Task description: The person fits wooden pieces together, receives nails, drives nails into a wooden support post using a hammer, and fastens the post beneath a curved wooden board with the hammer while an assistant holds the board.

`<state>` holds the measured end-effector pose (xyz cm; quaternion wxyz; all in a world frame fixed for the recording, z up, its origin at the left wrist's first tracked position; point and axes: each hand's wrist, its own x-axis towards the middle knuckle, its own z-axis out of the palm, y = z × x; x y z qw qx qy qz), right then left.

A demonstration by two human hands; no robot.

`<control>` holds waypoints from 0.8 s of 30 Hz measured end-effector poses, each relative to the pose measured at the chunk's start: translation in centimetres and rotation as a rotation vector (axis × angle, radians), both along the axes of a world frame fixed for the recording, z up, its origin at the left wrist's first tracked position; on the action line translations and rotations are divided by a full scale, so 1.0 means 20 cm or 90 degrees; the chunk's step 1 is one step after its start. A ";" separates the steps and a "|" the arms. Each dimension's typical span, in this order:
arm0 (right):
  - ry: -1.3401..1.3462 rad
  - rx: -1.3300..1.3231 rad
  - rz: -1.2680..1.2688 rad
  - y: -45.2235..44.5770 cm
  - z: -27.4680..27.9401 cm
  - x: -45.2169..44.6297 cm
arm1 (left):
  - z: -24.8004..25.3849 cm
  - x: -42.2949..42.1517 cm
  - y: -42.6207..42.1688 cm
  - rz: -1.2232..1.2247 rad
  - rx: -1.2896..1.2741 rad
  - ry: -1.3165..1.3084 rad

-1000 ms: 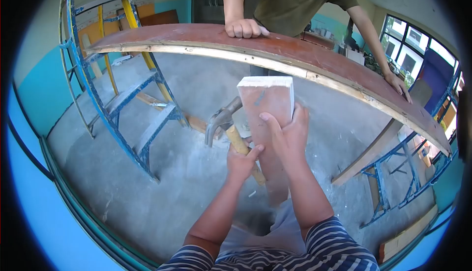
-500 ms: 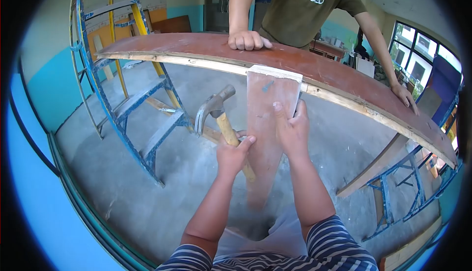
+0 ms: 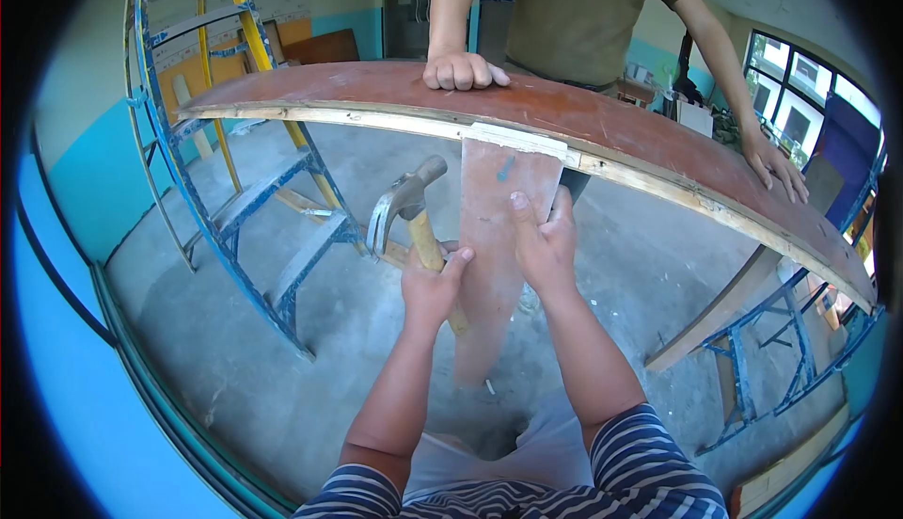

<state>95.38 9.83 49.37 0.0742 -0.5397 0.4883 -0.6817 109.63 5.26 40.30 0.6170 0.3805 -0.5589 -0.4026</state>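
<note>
My left hand (image 3: 432, 286) is closed around the wooden handle of a claw hammer (image 3: 425, 239), its metal head up and to the left. The thumb lies close to the left edge of a reddish-brown plank (image 3: 499, 227). My right hand (image 3: 546, 242) grips the plank's right edge, thumb on its face and fingers behind. A blue mark shows near the plank's top. That top end meets the pale wooden front edge of a long, reddish-brown panel (image 3: 602, 124); whether it is fastened there I cannot tell. The plank's lower end hangs towards me.
Across the panel stands a co-worker (image 3: 583, 20), one fist and one spread hand on its top. A blue and yellow stepladder (image 3: 221, 227) is at the panel's left end, a blue metal frame (image 3: 762, 359) under the right. Another board (image 3: 720, 312) slants down beneath.
The plank's lower end and both my hands have shifted slightly left, the hammer with them. The co-worker's hand at the right has moved slightly along the panel. The view has shifted a little.
</note>
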 end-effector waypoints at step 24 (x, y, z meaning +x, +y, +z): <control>0.026 -0.047 0.026 -0.04 0.01 0.02 | -0.03 0.03 0.01 0.038 -0.007 -0.003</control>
